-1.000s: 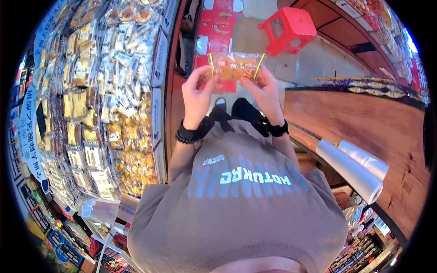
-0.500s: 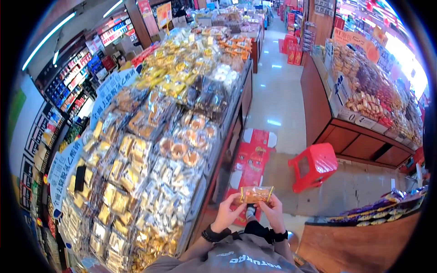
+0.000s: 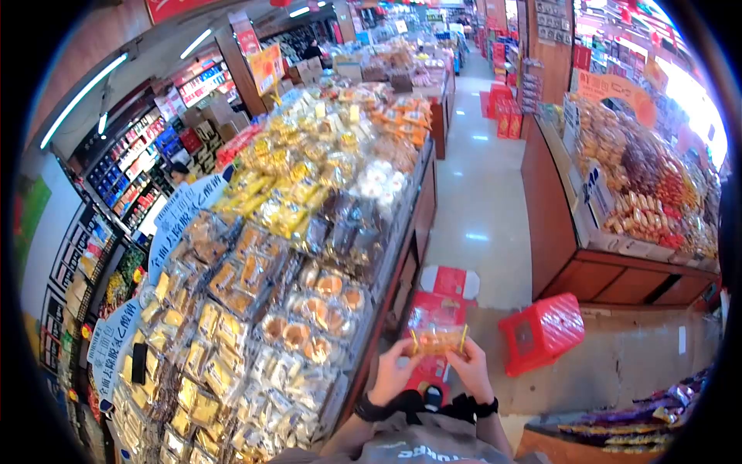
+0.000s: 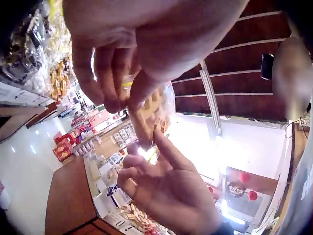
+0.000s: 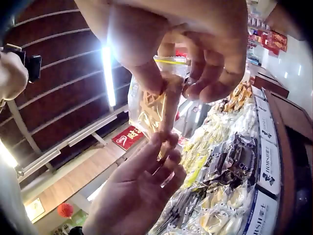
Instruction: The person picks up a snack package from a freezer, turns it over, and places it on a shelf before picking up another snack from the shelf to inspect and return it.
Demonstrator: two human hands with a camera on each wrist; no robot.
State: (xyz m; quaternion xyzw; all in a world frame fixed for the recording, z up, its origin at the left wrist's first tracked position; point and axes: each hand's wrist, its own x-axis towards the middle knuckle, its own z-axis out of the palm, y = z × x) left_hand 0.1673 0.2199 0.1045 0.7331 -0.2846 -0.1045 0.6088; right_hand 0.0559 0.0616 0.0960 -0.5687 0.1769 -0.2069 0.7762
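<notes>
A wrapped pastry (image 3: 439,340) in clear plastic with yellow strips at both ends is held level in front of the body, over the floor. My left hand (image 3: 393,375) pinches its left end between thumb and fingers. At the opposite end, my right hand (image 3: 471,370) pinches the packet the same way. Seen in the left wrist view, the pastry (image 4: 146,111) has a grid-like surface, and the near left hand covers one end. Through the right wrist view's clear film, the pastry (image 5: 168,105) shows golden brown.
A long display counter (image 3: 402,255) heaped with packaged snacks runs along the left. A red plastic stool (image 3: 545,332) stands at right on the floor, near flattened red cardboard (image 3: 448,294). Beyond it is another snack counter (image 3: 556,209). Purple packets (image 3: 641,414) lie at lower right.
The head view has swung up from the shirt and hands to the aisle and counters. Both hands keep hold of the wrapped pastry, which now appears lower in view.
</notes>
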